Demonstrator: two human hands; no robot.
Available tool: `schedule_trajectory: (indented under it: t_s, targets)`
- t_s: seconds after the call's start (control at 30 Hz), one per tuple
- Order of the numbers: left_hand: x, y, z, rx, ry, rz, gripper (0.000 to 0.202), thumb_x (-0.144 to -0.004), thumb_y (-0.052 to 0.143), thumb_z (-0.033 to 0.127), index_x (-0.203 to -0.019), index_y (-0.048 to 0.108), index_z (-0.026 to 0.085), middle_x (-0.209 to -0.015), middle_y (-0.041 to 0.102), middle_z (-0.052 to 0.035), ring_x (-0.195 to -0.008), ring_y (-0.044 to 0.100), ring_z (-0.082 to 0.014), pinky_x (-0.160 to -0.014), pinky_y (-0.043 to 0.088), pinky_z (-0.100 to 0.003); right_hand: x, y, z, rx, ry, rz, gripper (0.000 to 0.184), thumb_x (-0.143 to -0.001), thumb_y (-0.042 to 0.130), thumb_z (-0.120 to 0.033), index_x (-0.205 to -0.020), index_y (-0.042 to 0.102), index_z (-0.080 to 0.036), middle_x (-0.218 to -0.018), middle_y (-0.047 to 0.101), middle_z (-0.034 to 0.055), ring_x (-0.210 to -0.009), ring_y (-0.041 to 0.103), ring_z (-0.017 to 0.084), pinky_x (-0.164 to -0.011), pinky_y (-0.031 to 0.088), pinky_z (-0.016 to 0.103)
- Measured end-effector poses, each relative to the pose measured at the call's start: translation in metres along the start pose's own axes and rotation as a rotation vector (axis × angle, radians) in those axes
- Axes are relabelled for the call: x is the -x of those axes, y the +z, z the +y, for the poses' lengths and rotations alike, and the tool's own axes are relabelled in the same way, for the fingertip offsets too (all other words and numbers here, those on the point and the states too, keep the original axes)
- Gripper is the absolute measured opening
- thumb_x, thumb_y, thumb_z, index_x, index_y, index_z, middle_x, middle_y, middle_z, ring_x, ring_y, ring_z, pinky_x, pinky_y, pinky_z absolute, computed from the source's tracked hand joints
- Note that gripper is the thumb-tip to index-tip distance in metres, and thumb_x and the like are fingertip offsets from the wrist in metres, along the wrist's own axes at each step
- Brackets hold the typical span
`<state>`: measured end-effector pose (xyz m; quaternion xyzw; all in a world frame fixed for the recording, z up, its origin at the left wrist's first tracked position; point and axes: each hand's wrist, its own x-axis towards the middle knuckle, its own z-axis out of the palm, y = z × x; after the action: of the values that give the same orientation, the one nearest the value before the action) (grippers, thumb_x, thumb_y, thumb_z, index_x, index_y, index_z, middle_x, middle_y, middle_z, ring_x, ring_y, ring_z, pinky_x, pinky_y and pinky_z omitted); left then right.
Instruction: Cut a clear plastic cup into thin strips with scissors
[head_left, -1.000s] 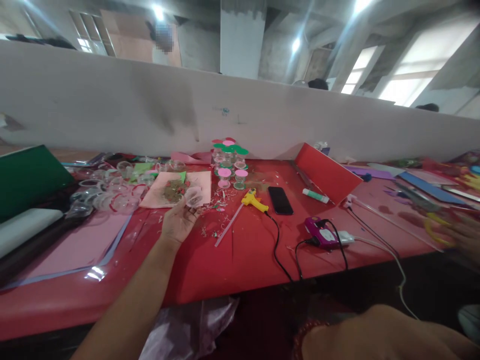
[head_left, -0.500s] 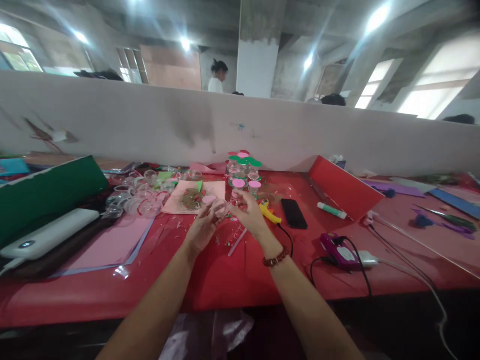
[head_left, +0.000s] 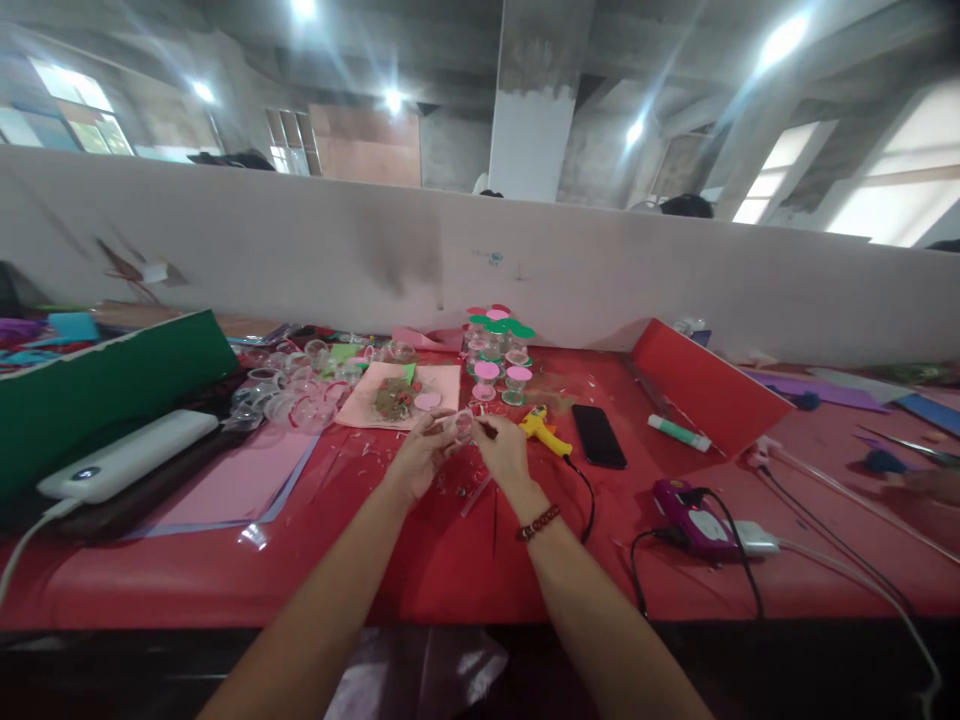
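Note:
My left hand (head_left: pixel 418 458) and my right hand (head_left: pixel 504 452) meet over the red table (head_left: pixel 420 560), both closed around a small clear plastic cup (head_left: pixel 463 427) held between them. My right wrist wears a beaded bracelet (head_left: pixel 538 521). Just behind the hands lies a pale pink sheet (head_left: pixel 405 394) with a heap of small scraps and a pink disc. Finished clear cups with pink and green lids (head_left: pixel 496 350) stand beyond it. A yellow glue gun (head_left: pixel 545 430) lies right of my right hand.
Several empty clear cups (head_left: pixel 289 392) lie at back left, near a green sheet (head_left: pixel 97 385) and a white power bank (head_left: pixel 127 455). A black phone (head_left: pixel 598 435), glue stick (head_left: pixel 679 432), folded red card (head_left: pixel 705 385) and purple device with cables (head_left: pixel 690 500) sit at right. A grey partition (head_left: pixel 300 250) backs the table.
My right hand came up from the lower right to join the left on the cup. Both hands have drawn slightly nearer to me, and the view has shifted left.

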<state>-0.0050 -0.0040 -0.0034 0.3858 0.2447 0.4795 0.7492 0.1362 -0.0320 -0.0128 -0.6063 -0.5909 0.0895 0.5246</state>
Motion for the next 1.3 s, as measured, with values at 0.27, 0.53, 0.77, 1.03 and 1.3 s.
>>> schedule_trajectory:
  t_s: [0.27, 0.53, 0.77, 1.03, 1.3]
  targets:
    - [0.006, 0.0, 0.0, -0.186, 0.048, 0.003, 0.04, -0.054, 0.083, 0.013, -0.091, 0.069, 0.019, -0.088, 0.071, -0.0033, -0.078, 0.066, -0.0138, -0.075, 0.051, -0.025, 0.003, -0.002, 0.001, 0.092, -0.05, -0.066, 0.019, -0.085, 0.053, -0.023, -0.083, 0.071, -0.022, -0.084, 0.071, 0.003, -0.075, 0.062, 0.016, -0.073, 0.047, 0.026]
    - [0.009, 0.0, -0.008, -0.358, 0.152, -0.024, 0.04, -0.053, 0.084, 0.02, -0.091, 0.071, 0.016, -0.088, 0.071, -0.0047, -0.08, 0.064, -0.0163, -0.079, 0.051, -0.03, 0.011, -0.013, -0.003, 0.206, -0.124, -0.144, 0.013, -0.077, 0.057, -0.013, -0.067, 0.063, -0.018, -0.072, 0.064, 0.0016, -0.071, 0.055, 0.015, -0.068, 0.039, 0.025]
    - [0.006, -0.001, -0.01, -0.359, 0.193, -0.036, 0.037, -0.056, 0.082, 0.017, -0.091, 0.071, 0.015, -0.089, 0.068, -0.0058, -0.084, 0.063, -0.0172, -0.081, 0.05, -0.032, 0.011, -0.009, 0.002, 0.175, -0.157, -0.102, 0.013, -0.078, 0.058, -0.015, -0.066, 0.061, -0.018, -0.069, 0.061, 0.0006, -0.067, 0.053, 0.014, -0.066, 0.038, 0.025]
    - [0.004, -0.007, -0.01, -0.282, 0.136, -0.085, 0.035, -0.061, 0.079, 0.019, -0.095, 0.069, 0.018, -0.091, 0.068, -0.0043, -0.078, 0.063, -0.0143, -0.074, 0.053, -0.03, 0.012, -0.007, 0.001, 0.088, -0.135, -0.066, 0.016, -0.08, 0.051, -0.015, -0.071, 0.065, -0.018, -0.071, 0.064, 0.001, -0.068, 0.055, 0.014, -0.068, 0.042, 0.025]
    - [-0.002, -0.012, 0.0, -0.025, 0.275, 0.025, 0.023, -0.074, 0.072, 0.019, -0.095, 0.066, 0.017, -0.096, 0.067, -0.0059, -0.083, 0.063, -0.0124, -0.078, 0.051, -0.027, 0.031, -0.049, -0.036, -0.016, -0.081, 0.126, 0.019, -0.086, 0.049, -0.024, -0.077, 0.064, -0.019, -0.074, 0.064, 0.0002, -0.069, 0.057, 0.012, -0.071, 0.045, 0.026]
